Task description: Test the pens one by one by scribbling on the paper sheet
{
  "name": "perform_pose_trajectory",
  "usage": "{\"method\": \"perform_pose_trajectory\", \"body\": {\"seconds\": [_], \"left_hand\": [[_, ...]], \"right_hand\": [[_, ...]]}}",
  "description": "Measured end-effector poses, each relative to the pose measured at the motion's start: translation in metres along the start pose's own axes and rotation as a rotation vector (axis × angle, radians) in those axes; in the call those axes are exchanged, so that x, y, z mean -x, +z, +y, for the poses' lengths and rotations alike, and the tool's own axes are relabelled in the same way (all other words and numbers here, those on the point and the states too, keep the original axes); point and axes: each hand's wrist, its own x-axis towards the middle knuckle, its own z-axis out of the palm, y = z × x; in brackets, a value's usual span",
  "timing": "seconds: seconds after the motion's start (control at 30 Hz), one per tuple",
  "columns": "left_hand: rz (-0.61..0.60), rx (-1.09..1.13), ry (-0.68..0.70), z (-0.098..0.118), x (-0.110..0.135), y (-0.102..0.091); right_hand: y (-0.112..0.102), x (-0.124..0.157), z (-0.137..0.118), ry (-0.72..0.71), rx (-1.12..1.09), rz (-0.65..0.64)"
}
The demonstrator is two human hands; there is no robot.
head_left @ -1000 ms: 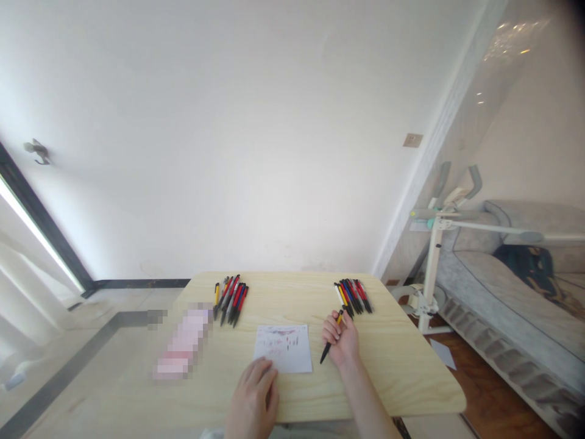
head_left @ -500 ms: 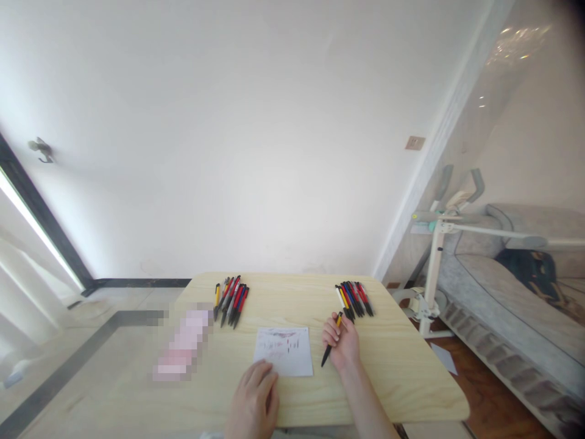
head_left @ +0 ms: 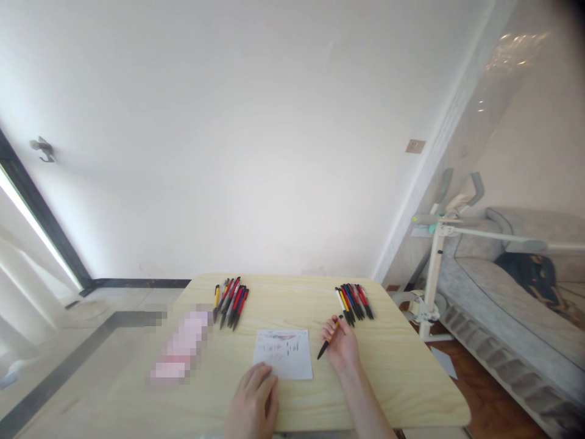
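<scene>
A yellow pen with black ends (head_left: 325, 347) is held in my right hand (head_left: 343, 350), its dark tip slanting down to the left. That hand is turned partly palm up over the table, just right of a white sheet of paper (head_left: 292, 366). Dark and reddish marks cover the upper part of the sheet. My left hand (head_left: 256, 393) lies with its fingertips on the sheet's lower left corner, fingers slightly bent, holding nothing.
On the pale wooden table (head_left: 388, 384), one bunch of pens (head_left: 233, 302) lies at the back left and another bunch of pens (head_left: 354, 302) at the back right. A blurred-out pink item (head_left: 183, 347) is at the left. An exercise machine (head_left: 436, 268) and a grey sofa (head_left: 512, 292) stand beyond the right side.
The pen in my right hand has tilted more to the left, with its tip slightly higher. My left hand stays in place on the paper.
</scene>
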Motion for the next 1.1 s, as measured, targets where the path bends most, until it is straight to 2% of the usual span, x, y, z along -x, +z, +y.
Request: {"method": "perform_pose_trajectory", "body": {"seconds": [0.77, 1.1], "left_hand": [[0.033, -0.007, 0.026, -0.003, 0.000, 0.002], [0.072, -0.098, 0.125, -0.017, 0.005, 0.012]], "right_hand": [[0.000, -0.002, 0.003, 0.015, -0.047, 0.037], [0.001, -0.002, 0.003, 0.015, -0.064, 0.025]]}}
